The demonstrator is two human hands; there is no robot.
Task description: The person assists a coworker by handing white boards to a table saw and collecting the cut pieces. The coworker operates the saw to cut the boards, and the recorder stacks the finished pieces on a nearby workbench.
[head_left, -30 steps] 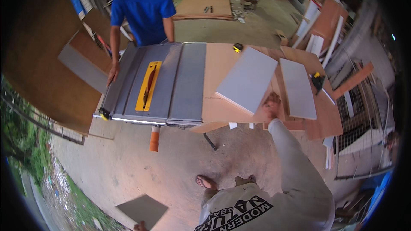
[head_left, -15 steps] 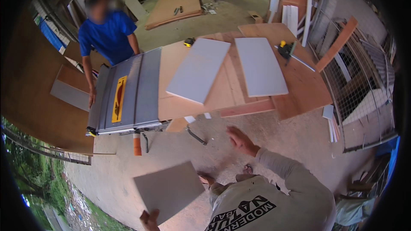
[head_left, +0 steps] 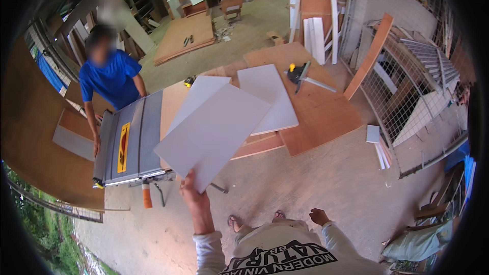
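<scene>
My left hand (head_left: 195, 193) grips the lower edge of a grey-white panel (head_left: 209, 137), lifted over the near side of the work table. Behind it, partly covered, lie a second pale panel (head_left: 197, 89) and a third (head_left: 267, 97) on plywood boards (head_left: 310, 122). My right hand (head_left: 319, 217) hangs low over the concrete floor, fingers curled with nothing visible in them. At the table's left is a table saw (head_left: 142, 142) with a yellow blade insert (head_left: 123, 147). A yellow-black tape measure (head_left: 189, 81) and a black metal gauge (head_left: 300, 76) rest on the boards.
A person in blue (head_left: 109, 76) stands with hands at the saw's far left. Plywood sheets (head_left: 183, 40) lie on the floor behind. Leaning boards (head_left: 313, 38), a wire mesh cage (head_left: 407, 112) and piled scraps (head_left: 423, 239) are on the right; a large board (head_left: 30, 122) stands left.
My left hand has risen from the lower left, carrying the panel up over the table. My right hand left the panels and dropped to the lower right. The view has shifted.
</scene>
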